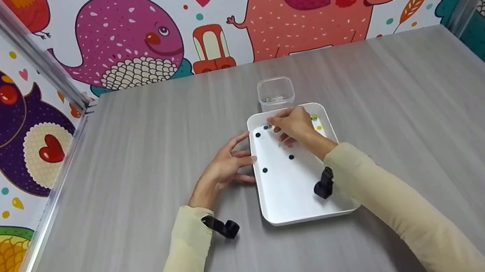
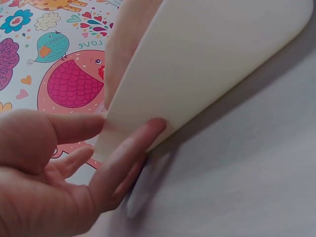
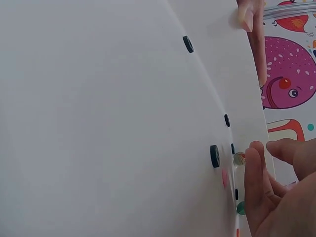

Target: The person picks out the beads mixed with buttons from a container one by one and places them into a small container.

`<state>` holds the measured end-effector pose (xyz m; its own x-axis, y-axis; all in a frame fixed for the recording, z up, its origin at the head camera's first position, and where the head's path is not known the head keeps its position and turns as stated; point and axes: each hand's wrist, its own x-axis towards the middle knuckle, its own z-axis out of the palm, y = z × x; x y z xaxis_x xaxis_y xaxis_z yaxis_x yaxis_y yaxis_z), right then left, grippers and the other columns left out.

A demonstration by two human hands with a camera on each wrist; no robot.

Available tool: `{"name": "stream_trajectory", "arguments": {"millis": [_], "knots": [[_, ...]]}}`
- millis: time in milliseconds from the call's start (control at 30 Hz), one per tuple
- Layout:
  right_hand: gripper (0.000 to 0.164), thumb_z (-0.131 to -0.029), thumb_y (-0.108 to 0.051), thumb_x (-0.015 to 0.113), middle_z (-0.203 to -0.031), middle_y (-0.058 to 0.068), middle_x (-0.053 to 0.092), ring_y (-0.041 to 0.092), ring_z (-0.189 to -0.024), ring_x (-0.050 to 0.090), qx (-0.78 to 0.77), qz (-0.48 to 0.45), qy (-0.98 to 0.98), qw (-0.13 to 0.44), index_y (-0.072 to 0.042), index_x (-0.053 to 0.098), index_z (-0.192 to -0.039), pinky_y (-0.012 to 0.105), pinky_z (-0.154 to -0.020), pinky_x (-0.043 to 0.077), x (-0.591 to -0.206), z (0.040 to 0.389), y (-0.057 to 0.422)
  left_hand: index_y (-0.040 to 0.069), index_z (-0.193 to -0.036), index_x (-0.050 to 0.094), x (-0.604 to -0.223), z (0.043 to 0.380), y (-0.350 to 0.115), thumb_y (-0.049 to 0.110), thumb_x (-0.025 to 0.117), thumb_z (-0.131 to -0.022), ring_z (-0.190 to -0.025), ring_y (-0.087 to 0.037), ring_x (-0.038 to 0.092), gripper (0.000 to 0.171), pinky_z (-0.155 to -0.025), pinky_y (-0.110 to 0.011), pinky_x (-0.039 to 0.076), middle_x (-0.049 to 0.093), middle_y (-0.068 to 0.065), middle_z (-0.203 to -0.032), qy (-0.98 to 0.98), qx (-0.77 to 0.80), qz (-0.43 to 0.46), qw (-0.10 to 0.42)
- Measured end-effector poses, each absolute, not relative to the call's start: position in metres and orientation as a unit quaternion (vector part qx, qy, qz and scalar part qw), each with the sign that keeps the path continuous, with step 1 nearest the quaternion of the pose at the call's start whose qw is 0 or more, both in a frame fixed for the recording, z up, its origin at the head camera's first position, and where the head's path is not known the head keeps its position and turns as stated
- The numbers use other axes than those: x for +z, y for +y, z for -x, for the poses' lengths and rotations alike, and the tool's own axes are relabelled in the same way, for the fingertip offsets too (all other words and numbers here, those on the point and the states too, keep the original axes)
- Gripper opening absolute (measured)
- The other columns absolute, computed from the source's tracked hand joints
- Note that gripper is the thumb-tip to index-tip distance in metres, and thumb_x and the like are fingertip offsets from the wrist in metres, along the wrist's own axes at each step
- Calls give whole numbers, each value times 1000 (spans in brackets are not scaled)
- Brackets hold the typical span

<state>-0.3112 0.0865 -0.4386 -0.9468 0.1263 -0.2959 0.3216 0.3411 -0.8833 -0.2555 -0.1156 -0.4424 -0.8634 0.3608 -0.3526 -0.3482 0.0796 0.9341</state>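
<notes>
A white tray (image 1: 292,196) lies on the table with black discs (image 1: 265,170) scattered inside it. My left hand (image 1: 225,163) is at its left side, fingers spread and fairly straight, one fingertip against the outer wall in the left wrist view. My right hand (image 1: 295,124) reaches over the far end of the tray, fingers slightly bent. In the right wrist view its fingertips (image 3: 253,155) are right beside a patterned marble (image 3: 239,158) near the wall. A black disc (image 3: 233,148) lies close by. Partly past the fingers shows a green marble (image 3: 241,208).
A clear plastic container (image 1: 274,86) with a few small pieces stands just behind the tray. A yellow disc (image 1: 319,127) and a green marble (image 1: 314,117) lie at the tray's far right. Patterned walls (image 1: 211,8) border the grey table (image 1: 163,134).
</notes>
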Motion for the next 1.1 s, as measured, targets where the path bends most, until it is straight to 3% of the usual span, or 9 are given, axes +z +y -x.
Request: {"name": "stream_trajectory", "arguments": {"millis": [467, 1100], "knots": [[25, -94, -24, 69, -72, 2, 68, 9, -44, 60, -553, -150, 814, 92, -3, 72, -107, 22, -40, 53, -443, 313, 80, 23, -157, 33, -443, 256, -115, -6, 62, -93, -117, -35, 63, 75, -70, -45, 65, 52, -27, -141, 686, 679, 4, 260], [22, -95, -22, 67, -67, 1, 65, 9, -41, 58, -549, -161, 815, 97, -2, 69, -104, 24, -40, 54, -448, 314, 72, 24, -156, 34, -442, 255, -116, -4, 64, -93, -121, -37, 62, 76, -67, -41, 65, 50, -27, -143, 693, 672, 8, 259]]}}
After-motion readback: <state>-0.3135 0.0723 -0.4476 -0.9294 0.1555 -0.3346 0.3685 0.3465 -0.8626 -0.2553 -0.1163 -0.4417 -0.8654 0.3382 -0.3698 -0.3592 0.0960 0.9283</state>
